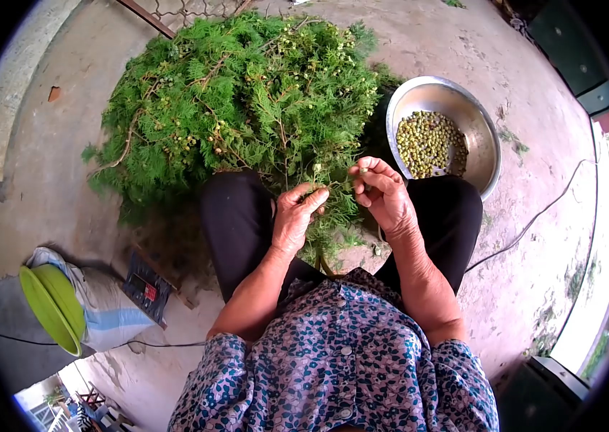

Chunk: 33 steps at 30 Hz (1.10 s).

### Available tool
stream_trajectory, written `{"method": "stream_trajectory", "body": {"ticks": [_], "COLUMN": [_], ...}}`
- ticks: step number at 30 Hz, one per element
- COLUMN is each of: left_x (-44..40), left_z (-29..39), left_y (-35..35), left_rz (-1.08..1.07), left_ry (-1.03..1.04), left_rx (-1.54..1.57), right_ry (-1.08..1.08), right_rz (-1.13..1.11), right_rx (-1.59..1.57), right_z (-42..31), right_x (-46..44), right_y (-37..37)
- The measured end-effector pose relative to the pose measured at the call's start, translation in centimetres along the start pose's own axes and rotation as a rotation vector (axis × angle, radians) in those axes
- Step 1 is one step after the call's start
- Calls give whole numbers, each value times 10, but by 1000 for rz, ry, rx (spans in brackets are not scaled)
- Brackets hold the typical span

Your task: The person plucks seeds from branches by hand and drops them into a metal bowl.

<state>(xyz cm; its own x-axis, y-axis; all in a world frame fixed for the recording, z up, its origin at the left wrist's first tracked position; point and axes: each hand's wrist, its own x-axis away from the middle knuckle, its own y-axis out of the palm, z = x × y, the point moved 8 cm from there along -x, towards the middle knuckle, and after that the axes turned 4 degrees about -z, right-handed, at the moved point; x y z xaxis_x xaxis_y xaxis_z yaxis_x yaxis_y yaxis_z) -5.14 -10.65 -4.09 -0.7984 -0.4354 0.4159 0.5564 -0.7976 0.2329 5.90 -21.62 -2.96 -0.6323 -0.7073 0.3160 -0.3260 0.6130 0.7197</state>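
Observation:
My left hand (297, 212) is closed on a green evergreen sprig (337, 184), its thumb pressed to the fingers, in front of my left knee. Just to its right, my right hand (385, 193) pinches a small green seed cone (364, 171) between thumb and forefinger. Beyond both hands lies a large heap of cut evergreen branches (247, 108) with clusters of pale cones among the leaves. A metal basin (473, 108) stands past my right knee, and many loose green cones (427, 140) cover part of its bottom.
On the left, a lime-green plastic basin (52, 309) leans on its side against a white and blue sack (113, 309). A thin cable (527, 227) runs over the concrete floor (419, 39) on the right. Dark green boxes (563, 47) stand at the far right.

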Motion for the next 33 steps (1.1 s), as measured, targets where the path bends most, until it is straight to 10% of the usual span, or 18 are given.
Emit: {"method": "stream_trajectory", "body": {"ticks": [23,26,33], "left_x": [-7,-6,-6], "left_z": [-6,-5,-11], "left_y": [11,13,8], "left_rz": [-86,-87,-119], "left_ry": [53,57,67], "left_rx": [3,16,-3], "right_ry": [-200,-673,-226], "right_rz": [264,304,424], "right_rx": [706,1179,772], "right_z": [17,-9,22], "right_x": [1,14,-10], "right_y": [-14,14,-38]}}
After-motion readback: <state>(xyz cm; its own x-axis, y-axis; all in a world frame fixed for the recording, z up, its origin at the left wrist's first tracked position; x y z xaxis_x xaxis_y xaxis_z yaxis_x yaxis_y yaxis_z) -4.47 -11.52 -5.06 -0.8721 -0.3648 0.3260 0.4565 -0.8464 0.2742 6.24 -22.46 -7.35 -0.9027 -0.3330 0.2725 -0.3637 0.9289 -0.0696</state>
